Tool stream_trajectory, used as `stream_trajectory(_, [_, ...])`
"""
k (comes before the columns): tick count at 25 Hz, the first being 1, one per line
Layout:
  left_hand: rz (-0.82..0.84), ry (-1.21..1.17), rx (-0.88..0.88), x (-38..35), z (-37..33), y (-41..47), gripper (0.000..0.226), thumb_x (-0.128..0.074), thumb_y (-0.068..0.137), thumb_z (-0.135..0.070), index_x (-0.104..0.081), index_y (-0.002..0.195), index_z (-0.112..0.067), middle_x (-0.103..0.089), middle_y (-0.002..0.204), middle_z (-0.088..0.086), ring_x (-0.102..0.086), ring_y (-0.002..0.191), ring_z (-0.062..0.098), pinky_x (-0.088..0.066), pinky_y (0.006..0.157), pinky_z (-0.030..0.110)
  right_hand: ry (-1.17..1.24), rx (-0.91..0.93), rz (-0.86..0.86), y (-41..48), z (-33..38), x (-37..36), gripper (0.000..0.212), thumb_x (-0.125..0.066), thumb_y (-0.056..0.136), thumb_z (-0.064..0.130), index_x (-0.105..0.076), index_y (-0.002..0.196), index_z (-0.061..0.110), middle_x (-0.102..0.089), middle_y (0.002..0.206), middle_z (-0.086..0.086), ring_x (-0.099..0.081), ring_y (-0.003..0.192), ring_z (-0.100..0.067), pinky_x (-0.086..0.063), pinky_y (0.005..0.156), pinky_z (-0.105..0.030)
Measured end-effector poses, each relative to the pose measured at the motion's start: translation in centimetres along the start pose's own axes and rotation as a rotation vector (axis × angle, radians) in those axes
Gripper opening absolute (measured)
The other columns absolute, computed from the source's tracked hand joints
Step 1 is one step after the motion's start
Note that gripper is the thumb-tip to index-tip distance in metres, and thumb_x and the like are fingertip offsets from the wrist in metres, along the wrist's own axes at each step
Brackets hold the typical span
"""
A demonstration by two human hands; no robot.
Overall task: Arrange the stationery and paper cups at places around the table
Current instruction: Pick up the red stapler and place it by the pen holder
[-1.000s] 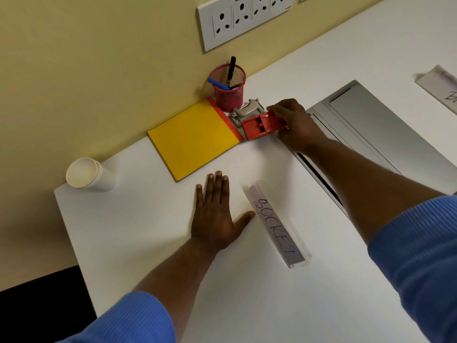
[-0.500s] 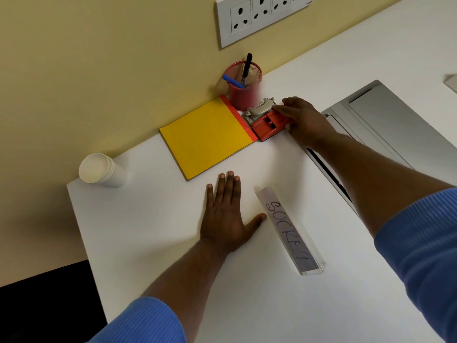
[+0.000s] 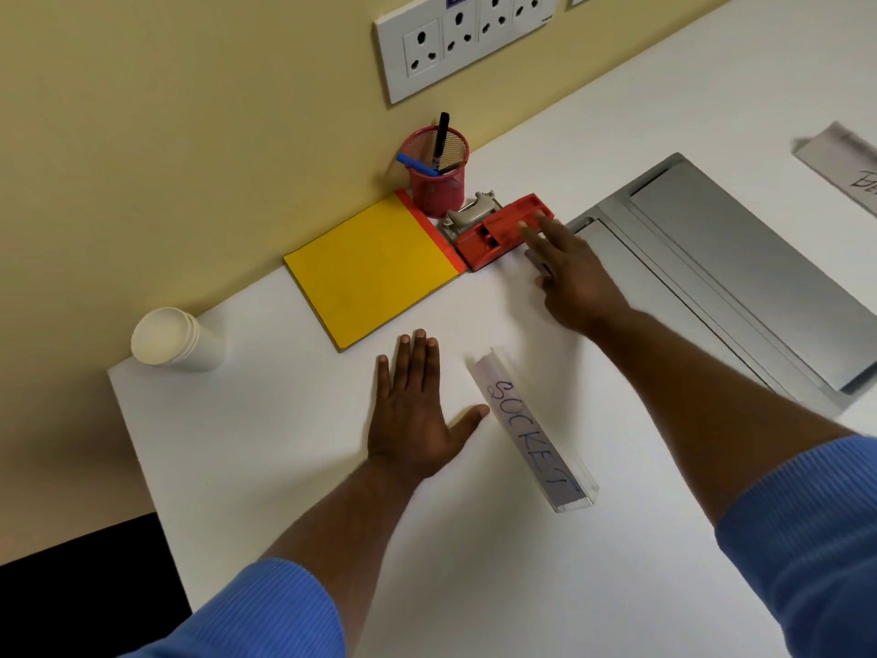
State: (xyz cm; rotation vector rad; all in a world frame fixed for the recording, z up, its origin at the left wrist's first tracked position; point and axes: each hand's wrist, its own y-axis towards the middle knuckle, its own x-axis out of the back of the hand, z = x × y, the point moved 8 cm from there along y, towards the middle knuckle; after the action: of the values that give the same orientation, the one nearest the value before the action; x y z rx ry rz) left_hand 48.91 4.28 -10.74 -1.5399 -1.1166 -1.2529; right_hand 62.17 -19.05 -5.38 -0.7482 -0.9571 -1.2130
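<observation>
Paper cups (image 3: 173, 339) sit stacked at the left corner, then the yellow notepad (image 3: 375, 268), the left hand (image 3: 413, 420) spread flat on the table (image 3: 284, 467), the pen holder (image 3: 436, 182) and the red punch (image 3: 498, 232), just released by the straight-fingered right hand (image 3: 574, 277), so this place looks finished.

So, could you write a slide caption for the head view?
Left hand flat on the white table, right hand open by the red hole punch, beside a yellow notepad.

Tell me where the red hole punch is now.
In the head view the red hole punch lies near the wall, between the yellow notepad on its left and the right hand, just in front of the red pen cup.
</observation>
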Motion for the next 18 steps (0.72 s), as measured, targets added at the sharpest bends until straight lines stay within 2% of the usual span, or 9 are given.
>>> stream_trajectory(6, [0.01,-0.003,0.001,0.1,0.3,-0.1,0.113,-0.022,0.088,-0.089,-0.007,0.163,-0.007,-0.004,0.172,0.013,0.001,0.16,0.028,-0.012,0.127,0.055,0.09,-0.172,-0.007,-9.2,-0.3,-0.1,0.087,-0.061,0.096,0.01,-0.009,0.162,0.033,-0.005,0.171,0.001,-0.008,0.156,-0.024,-0.008,0.126,-0.048])
stream_trajectory(10, [0.073,0.003,-0.028,0.5,-0.3,0.0,0.122,-0.017,0.081,-0.095,-0.006,0.163,-0.005,-0.003,0.171,0.015,0.001,0.159,0.03,-0.007,0.127,0.056,0.172,-0.273,-0.021,-15.7,-0.1,1.1,0.085,-0.061,0.097,0.012,-0.008,0.162,0.028,-0.005,0.171,0.003,-0.006,0.157,-0.018,-0.01,0.127,-0.05])
stream_trajectory(13, [0.17,-0.039,-0.049,1.0,-0.2,-0.5,0.129,-0.011,0.073,-0.098,0.001,0.162,-0.005,0.003,0.171,0.016,0.007,0.159,0.03,-0.002,0.127,0.055,0.172,-0.319,-0.032,-20.9,0.6,1.9,0.087,-0.063,0.096,0.013,-0.007,0.162,0.026,-0.005,0.17,0.004,-0.006,0.157,-0.017,-0.012,0.126,-0.051])
stream_trajectory(16, [0.276,-0.073,-0.054,1.2,-1.1,-3.7,0.137,-0.001,0.066,-0.102,0.008,0.161,-0.005,0.011,0.171,0.014,0.012,0.158,0.029,0.003,0.128,0.052,0.186,-0.342,-0.062,-26.5,1.5,3.0,0.085,-0.061,0.097,0.013,-0.008,0.163,0.024,-0.005,0.17,0.003,-0.006,0.157,-0.017,-0.012,0.126,-0.05])
stream_trajectory(18, [0.342,-0.11,-0.024,1.3,-1.9,-6.6,0.136,-0.005,0.067,-0.101,0.009,0.161,-0.004,0.013,0.17,0.013,0.014,0.158,0.028,0.004,0.127,0.049,0.192,-0.355,-0.078,-29.9,2.4,3.6,0.082,-0.06,0.097,0.013,-0.011,0.163,0.021,-0.008,0.17,-0.001,-0.009,0.157,-0.019,-0.015,0.125,-0.052])
